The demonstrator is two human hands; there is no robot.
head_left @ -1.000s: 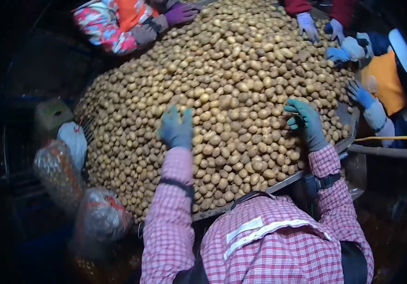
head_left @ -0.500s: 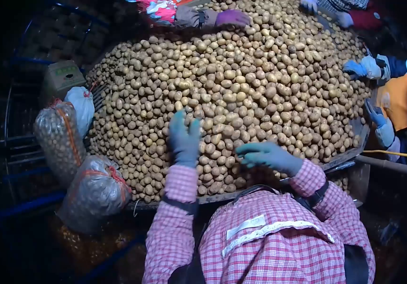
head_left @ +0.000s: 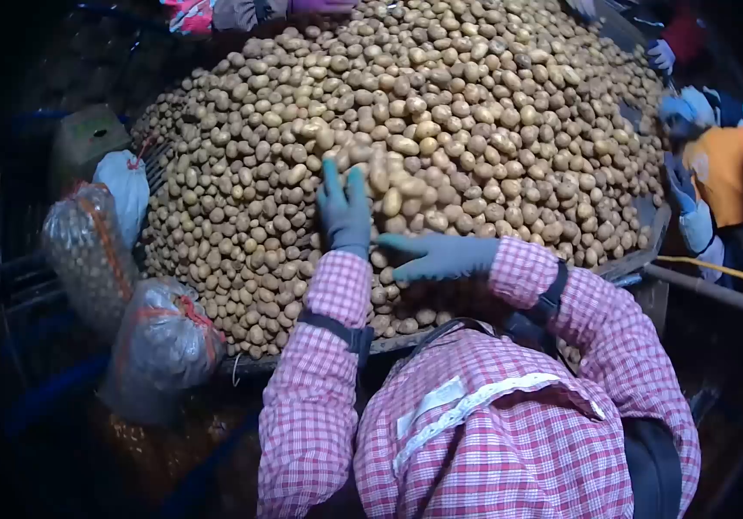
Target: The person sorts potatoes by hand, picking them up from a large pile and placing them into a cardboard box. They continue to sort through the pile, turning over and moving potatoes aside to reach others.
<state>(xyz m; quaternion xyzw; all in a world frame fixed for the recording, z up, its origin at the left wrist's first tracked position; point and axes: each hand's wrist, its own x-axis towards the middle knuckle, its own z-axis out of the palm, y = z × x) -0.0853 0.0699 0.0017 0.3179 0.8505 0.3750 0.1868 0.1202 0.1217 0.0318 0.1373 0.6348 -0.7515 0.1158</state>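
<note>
A wide heap of small potatoes (head_left: pixel 510 130) covers the table before me. My left hand (head_left: pixel 345 212), in a grey-green glove, rests on the heap with its fingers apart and pointing away from me. Just beyond its fingertips some potatoes (head_left: pixel 389 177) look blurred, as if rolling. My right hand (head_left: pixel 445 257), gloved alike, reaches leftward low over the near side of the heap. Its fingers are stretched out, the tips close to my left wrist. Neither hand has a potato visibly gripped; what lies under the palms is hidden.
Two filled clear plastic sacks (head_left: pixel 168 346) and a white bag (head_left: pixel 123 195) stand at the left, with a box (head_left: pixel 90 138) behind. The table's near rim (head_left: pixel 406 342) runs by my body. Co-workers' gloved hands (head_left: pixel 687 108) are at the right and far edges.
My right hand has swept left toward my left hand. My left hand has pushed slightly farther into the heap, and potatoes ahead of it have shifted. The whole view has moved a little.
</note>
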